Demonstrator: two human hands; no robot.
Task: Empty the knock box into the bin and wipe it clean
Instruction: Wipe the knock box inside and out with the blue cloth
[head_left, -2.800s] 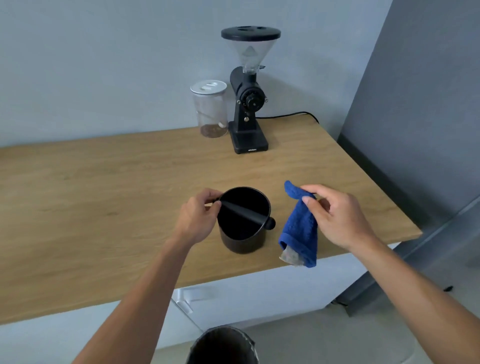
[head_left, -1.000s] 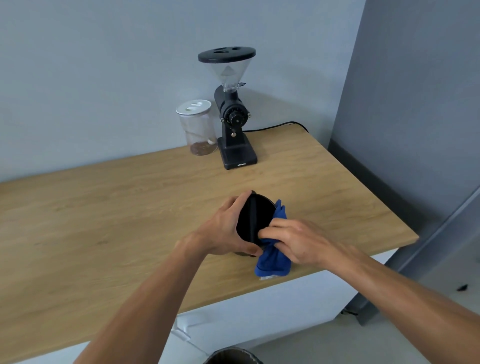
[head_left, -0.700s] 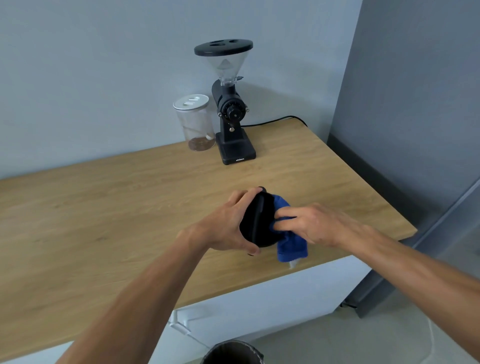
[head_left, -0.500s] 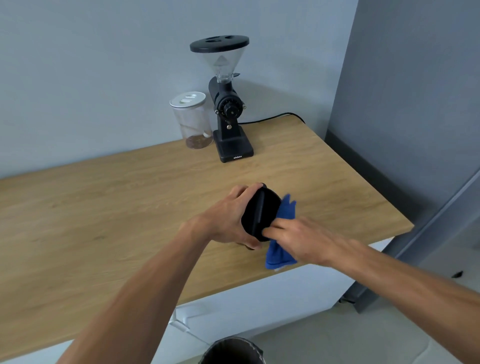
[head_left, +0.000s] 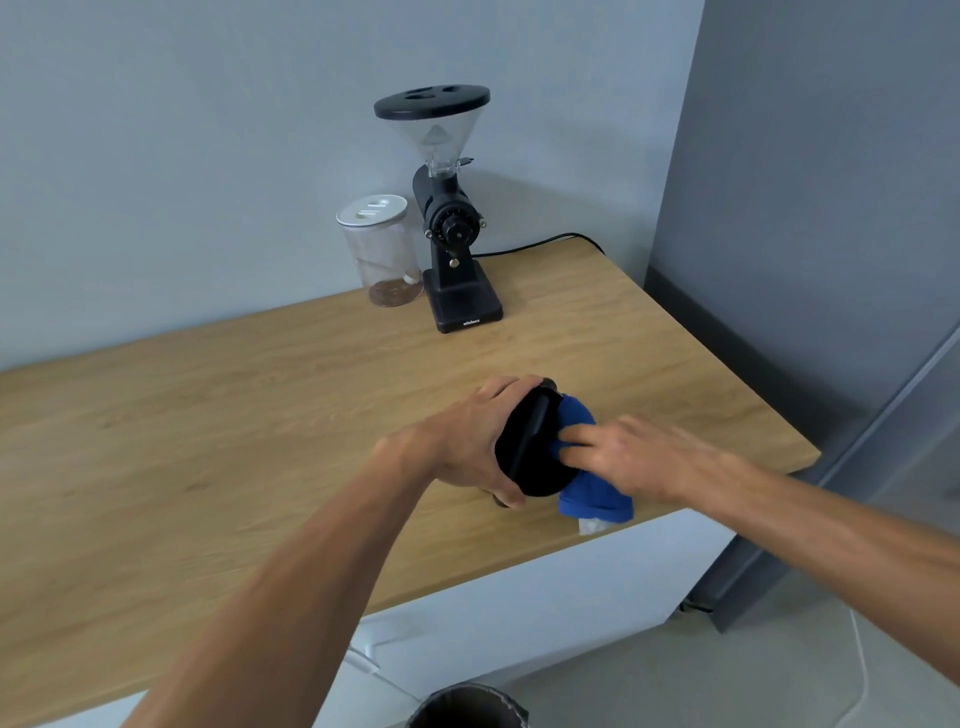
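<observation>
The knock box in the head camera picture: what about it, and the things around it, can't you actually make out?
- Knock box inside: hidden by the blue cloth and right hand, so cleanliness is unknown.
- Right hand fingers: motion-blurred, grip unclear.
- Knock box outer wall: covered by the left hand.
- Bin: cut off by the bottom edge, contents unseen.
- Grinder lettering: too small to read.

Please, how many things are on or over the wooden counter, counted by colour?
Black: 2, grinder and knock box
Blue: 1, cloth
Clear: 1, jar
Total: 4
</observation>
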